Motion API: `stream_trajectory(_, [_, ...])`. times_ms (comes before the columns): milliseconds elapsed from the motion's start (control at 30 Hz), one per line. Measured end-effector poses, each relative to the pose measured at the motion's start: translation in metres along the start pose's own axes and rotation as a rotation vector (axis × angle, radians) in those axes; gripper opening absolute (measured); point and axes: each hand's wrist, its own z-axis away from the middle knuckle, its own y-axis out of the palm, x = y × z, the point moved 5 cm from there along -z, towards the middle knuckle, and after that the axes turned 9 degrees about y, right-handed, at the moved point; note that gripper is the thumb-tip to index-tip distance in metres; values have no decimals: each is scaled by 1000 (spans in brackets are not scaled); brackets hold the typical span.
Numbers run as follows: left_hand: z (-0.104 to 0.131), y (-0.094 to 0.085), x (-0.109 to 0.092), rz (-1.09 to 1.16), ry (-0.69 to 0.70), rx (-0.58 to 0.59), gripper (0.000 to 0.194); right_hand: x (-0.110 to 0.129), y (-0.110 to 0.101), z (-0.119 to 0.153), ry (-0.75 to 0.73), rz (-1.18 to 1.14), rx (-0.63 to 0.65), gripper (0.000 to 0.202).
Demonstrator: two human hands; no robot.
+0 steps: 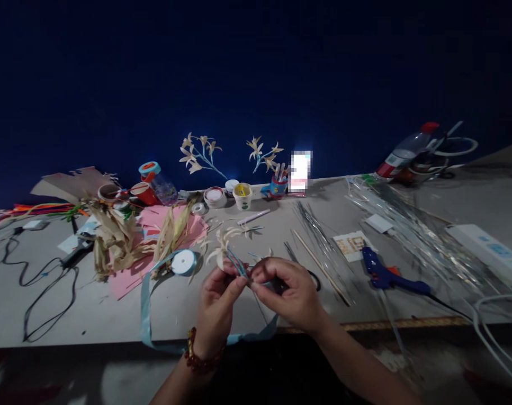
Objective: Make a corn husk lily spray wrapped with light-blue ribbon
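A small bunch of pale husk flowers [220,252] with blue-wrapped stems is pinched between the fingertips of my left hand [219,298], which wears a beaded bracelet. My right hand [290,289] touches the lower end of the stems, thumb and forefinger closed on them just beside the left thumb. A light blue ribbon [145,309] runs from its spool [183,262] down over the table edge, passes behind my left wrist and rises below my right hand. The tips of the stems are partly hidden by my fingers.
Dried husks [116,242] lie on pink paper [127,281] at left. Finished flower sprigs [203,154], small tubs [242,197] and a lit phone [300,171] stand behind. Wires [319,228], a blue glue gun [380,273], a bottle [408,152] and a power strip [490,253] are at right.
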Motion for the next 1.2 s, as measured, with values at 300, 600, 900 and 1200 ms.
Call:
stream_trajectory(300, [-3,7,-8,45,-26,67,7,-26,12,-2,460,-601,108,23])
stream_trajectory(600, [-6,12,-3,206,-182,102,14,-30,23,4,638,-747,197,35])
stream_trajectory(900, [-10,8,1,221,-250,68,15,-26,17,2,550,-565,145,30])
stream_trajectory(1200, [-12,12,2,262,-291,134,13,-26,18,-5,464,-680,157,27])
